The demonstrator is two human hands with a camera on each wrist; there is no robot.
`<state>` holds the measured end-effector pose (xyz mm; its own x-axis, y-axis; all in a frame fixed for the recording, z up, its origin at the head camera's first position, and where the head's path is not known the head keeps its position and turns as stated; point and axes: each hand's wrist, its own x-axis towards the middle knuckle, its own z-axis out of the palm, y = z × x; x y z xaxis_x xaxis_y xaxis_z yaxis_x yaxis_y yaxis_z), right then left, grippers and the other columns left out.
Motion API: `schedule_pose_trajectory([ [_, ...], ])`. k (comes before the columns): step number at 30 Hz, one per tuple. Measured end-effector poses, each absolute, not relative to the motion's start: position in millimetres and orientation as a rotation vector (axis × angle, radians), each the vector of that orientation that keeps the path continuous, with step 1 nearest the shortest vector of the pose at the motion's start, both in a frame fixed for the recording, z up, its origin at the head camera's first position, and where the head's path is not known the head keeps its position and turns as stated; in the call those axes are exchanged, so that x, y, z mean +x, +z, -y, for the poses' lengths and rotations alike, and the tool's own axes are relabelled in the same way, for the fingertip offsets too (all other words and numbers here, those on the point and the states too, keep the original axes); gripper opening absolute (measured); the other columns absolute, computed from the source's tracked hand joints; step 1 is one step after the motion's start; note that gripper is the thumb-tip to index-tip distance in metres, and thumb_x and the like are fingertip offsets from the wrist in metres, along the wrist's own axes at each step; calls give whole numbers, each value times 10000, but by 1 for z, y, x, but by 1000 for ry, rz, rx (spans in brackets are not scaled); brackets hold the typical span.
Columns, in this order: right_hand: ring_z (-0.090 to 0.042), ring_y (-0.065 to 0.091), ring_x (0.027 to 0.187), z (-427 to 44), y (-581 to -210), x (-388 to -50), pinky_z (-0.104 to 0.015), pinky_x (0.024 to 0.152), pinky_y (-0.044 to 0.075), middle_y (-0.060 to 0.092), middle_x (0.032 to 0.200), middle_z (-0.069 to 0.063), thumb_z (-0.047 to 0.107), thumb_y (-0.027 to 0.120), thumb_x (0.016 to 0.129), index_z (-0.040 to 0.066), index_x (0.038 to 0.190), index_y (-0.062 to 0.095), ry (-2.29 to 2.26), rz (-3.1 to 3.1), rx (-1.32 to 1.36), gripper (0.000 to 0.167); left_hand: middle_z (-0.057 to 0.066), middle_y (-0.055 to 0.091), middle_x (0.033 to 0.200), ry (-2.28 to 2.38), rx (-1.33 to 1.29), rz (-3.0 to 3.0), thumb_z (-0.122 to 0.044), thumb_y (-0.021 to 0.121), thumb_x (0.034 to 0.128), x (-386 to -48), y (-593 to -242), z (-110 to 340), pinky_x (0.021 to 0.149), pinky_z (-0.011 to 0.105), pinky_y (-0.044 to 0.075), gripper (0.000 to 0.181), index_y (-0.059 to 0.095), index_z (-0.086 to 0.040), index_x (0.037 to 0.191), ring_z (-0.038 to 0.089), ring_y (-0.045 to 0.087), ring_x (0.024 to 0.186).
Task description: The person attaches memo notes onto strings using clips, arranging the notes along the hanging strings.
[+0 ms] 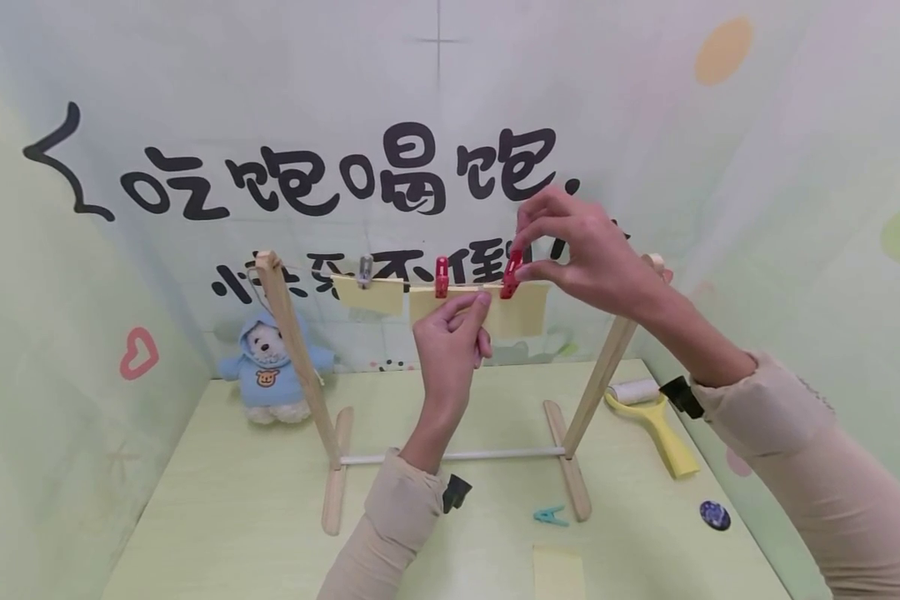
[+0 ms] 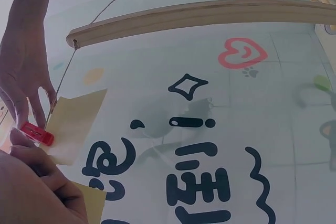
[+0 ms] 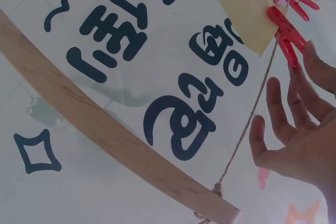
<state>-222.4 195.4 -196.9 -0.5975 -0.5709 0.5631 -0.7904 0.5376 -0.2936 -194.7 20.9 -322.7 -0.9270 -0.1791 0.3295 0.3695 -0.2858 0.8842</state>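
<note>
On a string between two wooden posts hang yellow paper pieces. My right hand (image 1: pixel 588 254) pinches a red clothespin (image 1: pixel 512 275) at the top edge of the right paper (image 1: pixel 521 315); in the right wrist view this clothespin (image 3: pixel 286 30) straddles the string and the paper corner. Just left of it, my left hand (image 1: pixel 453 342) pinches the paper's upper edge between thumb and fingers. Another red clothespin (image 1: pixel 441 277) holds a paper above my left hand, and a grey clothespin (image 1: pixel 365 272) holds the left paper (image 1: pixel 367 295).
The wooden stand (image 1: pixel 603 383) has a white crossbar (image 1: pixel 495 454). A blue-hooded plush toy (image 1: pixel 270 375) sits behind its left post. At the right lie a yellow-handled roller (image 1: pixel 663 429) and a dark round object (image 1: pixel 715 515). A teal clothespin (image 1: pixel 551 516) and yellow paper (image 1: pixel 558 573) lie in front.
</note>
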Motion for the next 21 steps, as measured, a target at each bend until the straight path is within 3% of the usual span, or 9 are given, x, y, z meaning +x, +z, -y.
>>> schedule_pose_trajectory([
  [5,-332,574,1131,-198,-196,-223,-442,996,434,631,1156,-170,-7,944,830,-31,1076,824,757,2398,1132,274,-42,574,528,-2261,-236,1636,-126,744,1064,-194,-324,-21,432,170,316,210,790,65,1139,65,464,432],
  [13,-368,583,1272,-206,-199,-220,-491,1037,469,641,1304,-186,15,929,858,-27,1247,782,729,2414,1126,418,-43,582,535,-2269,-238,1645,-131,742,1067,-195,-325,-22,436,169,323,218,785,59,1165,64,471,437],
  [18,-343,618,1262,-217,-206,-199,-295,1029,474,674,1318,-182,7,912,875,-8,1254,774,709,2289,1091,403,-43,587,542,-2260,-232,1654,-143,742,1069,-195,-327,-22,438,169,330,222,786,52,1167,66,475,442],
  [21,-297,626,1238,-227,-215,-181,-169,1033,441,688,1299,-181,247,826,1013,-14,1238,778,706,2208,1076,348,-45,587,543,-2257,-235,1655,-147,738,1072,-195,-328,-21,441,165,340,229,786,47,1184,66,472,440],
])
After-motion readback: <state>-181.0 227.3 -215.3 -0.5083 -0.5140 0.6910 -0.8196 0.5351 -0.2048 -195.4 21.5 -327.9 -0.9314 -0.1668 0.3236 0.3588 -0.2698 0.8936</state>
